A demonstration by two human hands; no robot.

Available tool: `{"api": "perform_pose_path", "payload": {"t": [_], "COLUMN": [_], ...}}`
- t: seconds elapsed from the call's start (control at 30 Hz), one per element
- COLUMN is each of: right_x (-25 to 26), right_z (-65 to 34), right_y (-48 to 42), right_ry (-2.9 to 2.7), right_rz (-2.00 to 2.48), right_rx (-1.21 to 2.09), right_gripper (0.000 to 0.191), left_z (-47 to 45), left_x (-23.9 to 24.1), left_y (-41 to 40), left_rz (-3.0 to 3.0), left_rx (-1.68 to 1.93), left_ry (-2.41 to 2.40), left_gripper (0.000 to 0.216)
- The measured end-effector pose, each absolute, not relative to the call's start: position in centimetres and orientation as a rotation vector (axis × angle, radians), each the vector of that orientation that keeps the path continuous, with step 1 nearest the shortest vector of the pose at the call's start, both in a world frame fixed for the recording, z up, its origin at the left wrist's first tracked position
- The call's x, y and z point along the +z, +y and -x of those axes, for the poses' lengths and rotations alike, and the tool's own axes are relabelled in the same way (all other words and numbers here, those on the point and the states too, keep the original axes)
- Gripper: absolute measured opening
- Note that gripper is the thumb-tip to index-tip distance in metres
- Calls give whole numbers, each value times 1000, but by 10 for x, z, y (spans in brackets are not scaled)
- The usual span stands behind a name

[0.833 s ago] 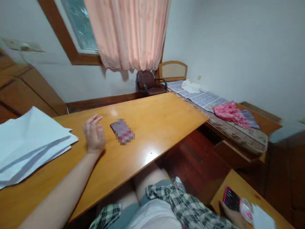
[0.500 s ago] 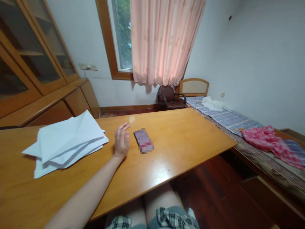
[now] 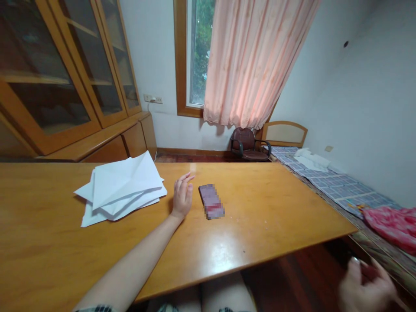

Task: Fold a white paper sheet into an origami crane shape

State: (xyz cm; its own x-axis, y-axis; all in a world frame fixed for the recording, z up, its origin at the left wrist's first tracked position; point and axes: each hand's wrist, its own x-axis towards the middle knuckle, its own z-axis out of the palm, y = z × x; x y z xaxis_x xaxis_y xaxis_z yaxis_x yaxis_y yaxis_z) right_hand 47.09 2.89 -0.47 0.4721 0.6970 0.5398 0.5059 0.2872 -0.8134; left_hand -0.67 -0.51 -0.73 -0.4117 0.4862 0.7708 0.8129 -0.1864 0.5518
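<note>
My left hand [image 3: 183,197] rests on its side on the wooden table [image 3: 276,203], its fingers loosely apart with nothing in them. Just right of it lies a phone [image 3: 210,201], its lower part blurred by pixelation. To the hand's left sits an untidy pile of folded white paper sheets [image 3: 125,186]. My right hand [image 3: 367,284] is at the lower right, beyond the table's near edge and over the floor. Motion smears it. Its fingers curl toward the thumb, and a small shiny spot shows near the thumb tip; what it holds, if anything, is unclear.
A glass-fronted wooden cabinet [image 3: 97,86] stands at the left. Behind the table are a brown armchair [image 3: 248,145] and a pink curtain [image 3: 253,65]. Along the right wall runs a bed [image 3: 344,184] with pink cloth [image 3: 390,225] on it. My legs are under the table's near edge.
My right hand has come into view at the lower right. The view has turned left, so everything sits further right. My left hand, the phone and the papers keep their places.
</note>
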Motion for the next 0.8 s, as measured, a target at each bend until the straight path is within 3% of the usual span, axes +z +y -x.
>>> {"api": "perform_pose_path", "payload": {"t": [0.2,0.33,0.43,0.53,0.8], "right_x": [22,7,-6,-15,-19], "right_z": [-297,-212,-182,-170,-161], "right_y": [38,17,13,16,16], "right_ry": [-1822,-2183,-2253,-2280,-2285], "right_rz": [1007,1076,1256,1350,1351], "right_rx": [492,449,307,209,182], "right_gripper": [53,81,102,111,104], "left_z": [16,24,24,19,15], "left_x": [-5,-6,-9,-10,-8], "left_y": [-9,-9,-9,-9,-9], "left_rz": [1411,1333,1328,1374,1387], "left_rx": [-1624,-1625,-1644,-1652,-1701], "left_ry": [-1799,-1807,-1820,-1856,-1878], "left_gripper": [31,28,27,26,26]}}
